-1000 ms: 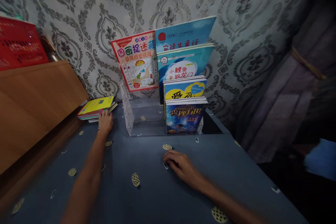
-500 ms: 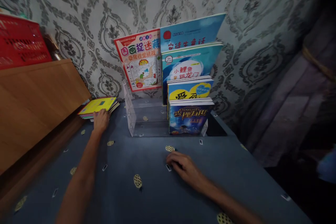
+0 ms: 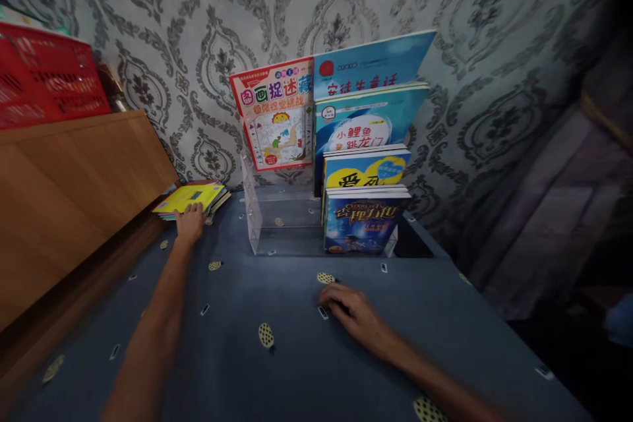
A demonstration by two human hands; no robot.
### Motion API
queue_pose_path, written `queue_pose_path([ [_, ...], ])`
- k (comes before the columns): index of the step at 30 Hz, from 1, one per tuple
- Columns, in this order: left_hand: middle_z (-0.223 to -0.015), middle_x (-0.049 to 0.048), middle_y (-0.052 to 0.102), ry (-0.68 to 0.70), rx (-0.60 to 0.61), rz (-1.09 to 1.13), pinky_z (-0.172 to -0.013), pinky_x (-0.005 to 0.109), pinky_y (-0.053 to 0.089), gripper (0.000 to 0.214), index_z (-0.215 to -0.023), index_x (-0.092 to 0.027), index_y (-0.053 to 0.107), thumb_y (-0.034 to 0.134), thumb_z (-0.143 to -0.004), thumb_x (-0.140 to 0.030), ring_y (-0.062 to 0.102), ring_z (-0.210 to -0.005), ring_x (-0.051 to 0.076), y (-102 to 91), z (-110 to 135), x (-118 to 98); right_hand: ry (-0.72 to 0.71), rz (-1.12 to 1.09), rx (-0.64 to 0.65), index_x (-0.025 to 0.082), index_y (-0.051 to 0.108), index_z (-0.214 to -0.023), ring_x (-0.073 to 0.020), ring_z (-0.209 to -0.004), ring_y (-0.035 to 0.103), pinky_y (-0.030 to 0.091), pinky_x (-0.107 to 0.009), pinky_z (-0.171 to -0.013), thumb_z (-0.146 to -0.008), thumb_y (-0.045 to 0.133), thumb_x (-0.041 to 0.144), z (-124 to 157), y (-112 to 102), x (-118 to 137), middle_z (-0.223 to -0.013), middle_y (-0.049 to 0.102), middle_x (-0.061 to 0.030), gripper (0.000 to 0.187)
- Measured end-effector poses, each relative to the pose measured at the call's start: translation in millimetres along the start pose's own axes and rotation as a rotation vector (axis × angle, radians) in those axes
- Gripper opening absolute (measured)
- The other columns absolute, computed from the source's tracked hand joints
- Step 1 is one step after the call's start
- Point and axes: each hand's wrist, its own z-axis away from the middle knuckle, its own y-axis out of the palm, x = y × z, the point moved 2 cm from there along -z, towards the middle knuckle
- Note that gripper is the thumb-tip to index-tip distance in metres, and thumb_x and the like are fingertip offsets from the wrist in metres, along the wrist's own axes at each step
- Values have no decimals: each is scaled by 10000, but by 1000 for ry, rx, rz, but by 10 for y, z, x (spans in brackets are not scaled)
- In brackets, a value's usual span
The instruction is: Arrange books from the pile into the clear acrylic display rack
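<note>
Picture books [image 3: 336, 135] already stand in the clear rack [image 3: 251, 211], but a book stack [image 3: 192, 196] still lies flat near the wall [image 3: 208, 13], left hand [image 3: 190, 223] at its edge, grip unclear from here, right hand [image 3: 355, 313] loosely curled, unclosed, over the tablecloth [image 3: 232, 356].

On the dark blue printed cloth [image 3: 227, 356], a clear plastic stepped rack [image 3: 251, 211] stands before the grey patterned wall [image 3: 281, 6], 4 rows of upright paper books [image 3: 363, 227] in its right side. Left of it lies a flat yellow-topped book stack [image 3: 195, 195]; farther left, a red plastic basket [image 3: 49, 76] sits on a brown wooden cabinet [image 3: 84, 178].
</note>
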Motion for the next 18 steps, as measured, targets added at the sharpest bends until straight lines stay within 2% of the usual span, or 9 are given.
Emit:
queue_pose_path([
  [4, -1157, 224, 709, -6, 36, -33, -1042, 653, 349, 357, -1155, -142, 637, 361, -929, -126, 649, -1125, 367, -39, -45, 22, 0, 10, -6, 211, 653, -868, -192, -832, 681, 521, -301, -761, -919, 436, 91, 3, 5, -11, -890, 712, -56, 253],
  [8, -1150, 200, 711, -1, 47, -69, -1003, 571, 395, 320, -1109, -152, 640, 376, -927, -153, 650, -1120, 357, -114, 128, 153, -2, 16, -6, 206, 656, -856, -194, -825, 680, 519, -307, -757, -910, 438, 87, 2, 8, -20, -882, 712, -60, 255],
  [13, -1184, 255, 668, -86, 23, -137, -964, 546, 412, 387, -1202, -73, 608, 371, -905, -147, 628, -1119, 390, -185, 374, 271, 4, 6, 5, 197, 667, -890, -198, -861, 680, 510, -311, -780, -912, 446, 101, -5, 1, -27, -925, 717, -74, 242],
  [15, -1216, 267, 646, -110, 11, -155, -976, 560, 408, 437, -1281, -48, 569, 388, -896, -147, 604, -1152, 404, -180, 399, 268, 12, 5, 12, 197, 665, -880, -196, -859, 677, 505, -308, -782, -908, 445, 98, -6, 3, -30, -922, 715, -71, 243],
  [18, -1382, 269, 565, -107, 14, -147, -1044, 588, 380, 545, -1445, -73, 457, 380, -909, -132, 524, -1290, 397, -121, 368, 229, 22, 11, 15, 199, 662, -864, -193, -835, 671, 499, -305, -769, -917, 451, 116, -5, 4, -20, -898, 708, -66, 233],
])
